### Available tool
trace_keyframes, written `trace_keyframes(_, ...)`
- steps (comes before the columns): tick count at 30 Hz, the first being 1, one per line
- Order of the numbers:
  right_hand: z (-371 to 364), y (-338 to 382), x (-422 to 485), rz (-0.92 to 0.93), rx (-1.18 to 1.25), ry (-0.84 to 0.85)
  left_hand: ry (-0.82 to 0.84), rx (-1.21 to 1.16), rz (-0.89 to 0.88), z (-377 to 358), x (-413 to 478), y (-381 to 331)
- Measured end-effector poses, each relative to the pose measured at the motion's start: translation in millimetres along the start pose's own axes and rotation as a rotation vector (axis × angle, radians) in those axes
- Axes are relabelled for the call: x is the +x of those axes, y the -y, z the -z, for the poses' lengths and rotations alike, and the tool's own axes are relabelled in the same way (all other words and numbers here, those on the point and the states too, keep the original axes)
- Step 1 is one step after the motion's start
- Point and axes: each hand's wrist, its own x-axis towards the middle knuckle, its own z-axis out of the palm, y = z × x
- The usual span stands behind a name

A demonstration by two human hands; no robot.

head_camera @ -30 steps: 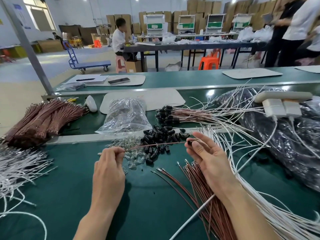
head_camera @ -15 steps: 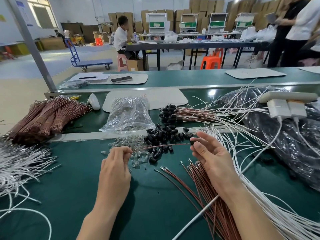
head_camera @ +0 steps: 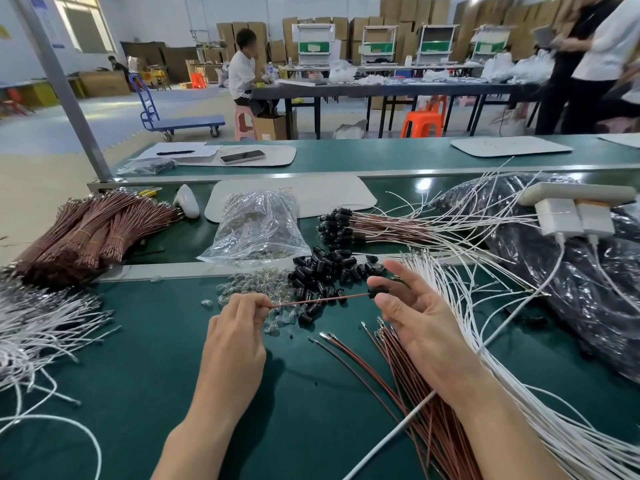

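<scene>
A: Why is the brown wire (head_camera: 318,300) stretched level between the two hands?

B: Probably to keep it taut while the black cap (head_camera: 376,292) seats on its end. The left hand (head_camera: 239,327) has its grip pinched on the wire's left end. The right hand (head_camera: 419,317) pinches the cap between thumb and forefinger, with its other fingers spread.

A: And the wire itself?

B: Thin, reddish-brown and straight, held just above the green worktop (head_camera: 138,375) (in front of the pile of loose caps (head_camera: 329,268)).

Two hands, left hand (head_camera: 239,327) and right hand (head_camera: 415,317); one brown wire (head_camera: 318,300); one black cap (head_camera: 376,291); one clear bag (head_camera: 256,226); two white adapters (head_camera: 559,216); one phone (head_camera: 242,156).
</scene>
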Motion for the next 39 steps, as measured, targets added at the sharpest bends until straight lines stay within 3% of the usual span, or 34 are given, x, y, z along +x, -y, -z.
trace_keyframes(9,-5.5,-3.2,-0.5,-0.036,0.158,0.045,0.052,-0.069,-0.129,-6.6,-8.3,-25.4)
trace_keyframes(15,-24.1,-11.8,-9.7,-0.054,-0.126,0.158,0.03,-0.082,-0.254,-16.6,-18.3,-44.5)
trace_keyframes(20,-28.7,-13.4,-10.6,-0.025,-0.122,0.189,0.024,-0.178,-0.16,-15.9,-19.4,-44.4)
trace_keyframes(26,-18.7,-15.6,-2.9,-0.078,0.172,0.052,0.096,-0.128,-0.135,-17.3,-17.1,-37.3)
trace_keyframes(36,-27.0,-18.1,-8.0,-0.088,-0.002,0.17,0.087,-0.143,-0.165,-17.8,-17.5,-40.9)
trace_keyframes(39,-17.5,-8.5,-1.9,-0.06,0.065,0.032,0.086,-0.17,-0.133,-16.5,-19.1,-44.8)
